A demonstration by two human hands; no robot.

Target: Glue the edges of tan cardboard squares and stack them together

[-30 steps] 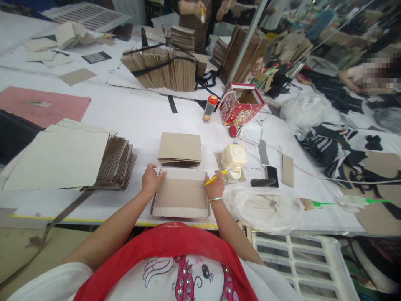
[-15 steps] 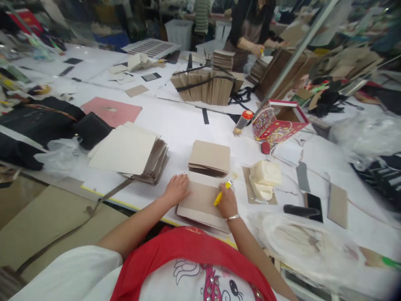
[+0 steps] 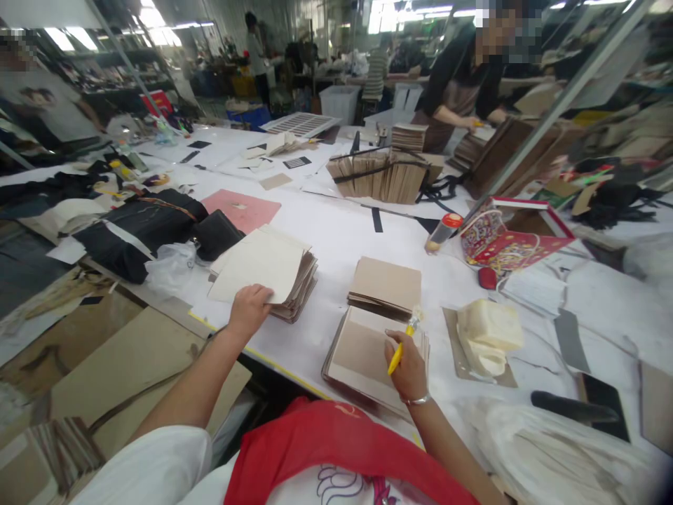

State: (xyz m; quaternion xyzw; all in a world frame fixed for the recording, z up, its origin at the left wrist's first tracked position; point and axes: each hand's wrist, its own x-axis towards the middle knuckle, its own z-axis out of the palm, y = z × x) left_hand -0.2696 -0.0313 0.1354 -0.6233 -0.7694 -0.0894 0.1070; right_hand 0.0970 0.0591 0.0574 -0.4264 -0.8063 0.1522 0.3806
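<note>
My left hand (image 3: 250, 308) is at the near edge of a stack of cream-faced sheets (image 3: 263, 263), its fingers closed on the edge of the top sheet; the thumb is hidden. In my right hand (image 3: 409, 366) is a yellow-handled brush (image 3: 396, 358), bristles pointing up and away. That hand is over a stack of brown boards (image 3: 368, 344) with pale bands along the far and near edges of the top one. Just behind it lies a smaller stack of tan boards (image 3: 386, 280). To the right, a cream-coloured tub (image 3: 488, 326) stands on a piece of board.
A red-capped bottle (image 3: 444, 233), a red patterned box (image 3: 518, 242) and a black phone (image 3: 604, 403) are on the right. A black bag (image 3: 139, 228) and pink sheet (image 3: 245, 207) lie left. Across the table, a co-worker (image 3: 467, 84) stands beside brown stacks.
My left hand has gone from the brown boards leftward to the cream-faced stack. The brush stays in my right hand, now slightly raised. The camera view has tilted up and turned left.
</note>
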